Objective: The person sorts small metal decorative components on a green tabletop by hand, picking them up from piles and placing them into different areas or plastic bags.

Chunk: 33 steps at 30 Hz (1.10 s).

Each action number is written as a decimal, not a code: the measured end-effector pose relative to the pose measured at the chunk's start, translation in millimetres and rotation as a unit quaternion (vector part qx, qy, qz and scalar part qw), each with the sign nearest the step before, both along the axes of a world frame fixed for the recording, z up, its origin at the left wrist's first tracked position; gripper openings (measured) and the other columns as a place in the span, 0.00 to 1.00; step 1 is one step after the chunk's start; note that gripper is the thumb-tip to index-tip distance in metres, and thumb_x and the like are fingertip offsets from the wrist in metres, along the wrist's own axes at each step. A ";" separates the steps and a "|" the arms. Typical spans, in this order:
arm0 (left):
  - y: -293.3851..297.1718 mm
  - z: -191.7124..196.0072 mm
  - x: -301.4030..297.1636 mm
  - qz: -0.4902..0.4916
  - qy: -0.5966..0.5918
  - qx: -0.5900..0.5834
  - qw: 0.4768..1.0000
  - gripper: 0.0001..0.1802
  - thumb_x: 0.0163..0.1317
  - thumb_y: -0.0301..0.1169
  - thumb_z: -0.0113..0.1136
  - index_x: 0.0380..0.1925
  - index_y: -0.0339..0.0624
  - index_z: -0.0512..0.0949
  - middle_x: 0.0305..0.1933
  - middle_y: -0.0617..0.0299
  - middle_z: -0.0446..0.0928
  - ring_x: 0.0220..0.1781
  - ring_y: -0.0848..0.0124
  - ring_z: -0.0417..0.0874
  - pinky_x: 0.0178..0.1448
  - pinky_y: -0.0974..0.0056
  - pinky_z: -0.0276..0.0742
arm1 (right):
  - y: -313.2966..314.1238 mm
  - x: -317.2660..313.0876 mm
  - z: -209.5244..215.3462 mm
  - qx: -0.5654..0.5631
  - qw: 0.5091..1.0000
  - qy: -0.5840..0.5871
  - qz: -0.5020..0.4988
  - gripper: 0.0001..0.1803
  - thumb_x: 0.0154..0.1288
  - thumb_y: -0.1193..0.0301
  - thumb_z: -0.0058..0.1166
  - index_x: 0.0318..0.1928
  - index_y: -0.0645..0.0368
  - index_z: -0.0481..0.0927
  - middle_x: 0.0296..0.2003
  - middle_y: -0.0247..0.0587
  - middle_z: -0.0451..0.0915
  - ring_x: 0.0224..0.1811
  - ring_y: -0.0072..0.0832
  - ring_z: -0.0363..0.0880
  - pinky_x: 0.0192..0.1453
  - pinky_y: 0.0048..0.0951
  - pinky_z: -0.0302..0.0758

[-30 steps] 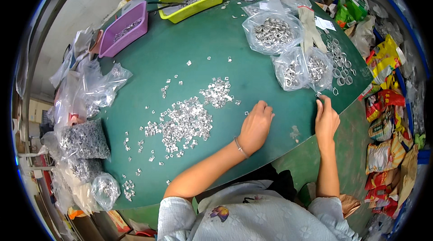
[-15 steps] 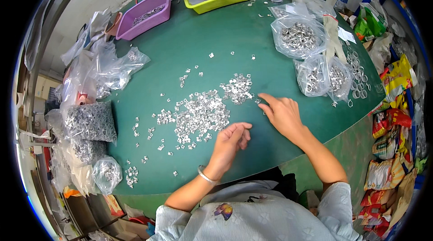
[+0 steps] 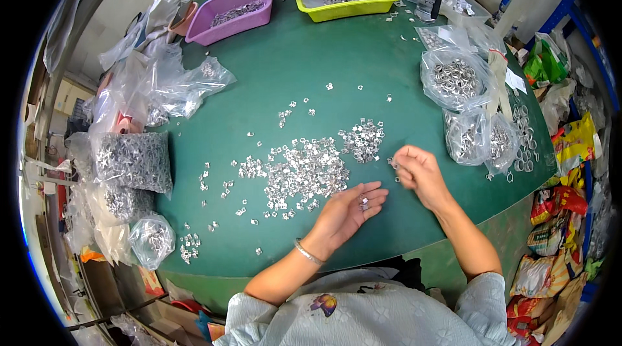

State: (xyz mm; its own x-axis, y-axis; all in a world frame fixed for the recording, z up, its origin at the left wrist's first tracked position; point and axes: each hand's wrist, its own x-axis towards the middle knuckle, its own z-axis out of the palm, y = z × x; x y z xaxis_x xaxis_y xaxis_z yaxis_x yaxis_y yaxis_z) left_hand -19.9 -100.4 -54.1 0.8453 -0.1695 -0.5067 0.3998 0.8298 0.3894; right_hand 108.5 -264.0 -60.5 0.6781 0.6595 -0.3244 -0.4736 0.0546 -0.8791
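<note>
Pinching a small metal clip, right hand sits at 3 o'clock of the clip pile on the tabletop; left hand lies palm-up, open, cradling clips, at 5 o'clock.

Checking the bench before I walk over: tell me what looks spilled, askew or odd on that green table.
Small silver metal clips lie loose in a heap on the green table, with strays scattered outward. The left hand lies palm up with a few clips on it; the right hand pinches one. Nothing looks damaged.
</note>
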 end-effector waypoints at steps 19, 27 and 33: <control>-15.4 -18.0 -5.7 0.092 0.046 -0.154 0.983 0.22 0.74 0.36 0.37 0.56 0.26 0.66 0.55 0.47 0.73 0.58 0.58 0.75 0.68 0.56 0.68 | 23.1 -15.3 25.4 -0.178 0.932 -0.291 0.125 0.05 0.56 0.74 0.61 0.34 0.60 0.80 0.25 0.41 0.77 0.24 0.38 0.76 0.28 0.36 0.73; -12.6 -34.5 -5.7 0.097 -0.017 -0.209 0.973 0.15 0.73 0.39 0.43 0.42 0.37 0.72 0.38 0.58 0.75 0.40 0.68 0.78 0.48 0.62 0.76 | 32.8 -20.8 29.4 0.018 0.828 -0.543 0.139 0.09 0.52 0.77 0.62 0.35 0.62 0.80 0.40 0.40 0.80 0.46 0.37 0.77 0.57 0.36 0.66; -13.8 -6.2 -36.1 0.033 0.034 -0.096 0.994 0.18 0.72 0.40 0.49 0.24 0.44 0.70 0.24 0.64 0.68 0.26 0.73 0.67 0.31 0.68 0.65 | 50.9 2.0 -12.6 -0.304 0.706 -0.637 0.055 0.32 0.62 0.60 0.58 0.61 0.65 0.67 0.65 0.60 0.60 0.70 0.56 0.54 0.70 0.54 0.52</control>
State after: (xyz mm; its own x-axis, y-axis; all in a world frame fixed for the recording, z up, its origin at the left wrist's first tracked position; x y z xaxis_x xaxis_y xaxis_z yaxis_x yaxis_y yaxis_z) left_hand -55.9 -114.2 -60.3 0.8228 -0.2138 -0.5265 0.3621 0.9113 0.1959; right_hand 110.5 -213.1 -73.1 0.6304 0.7325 0.2569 0.7514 -0.4925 -0.4391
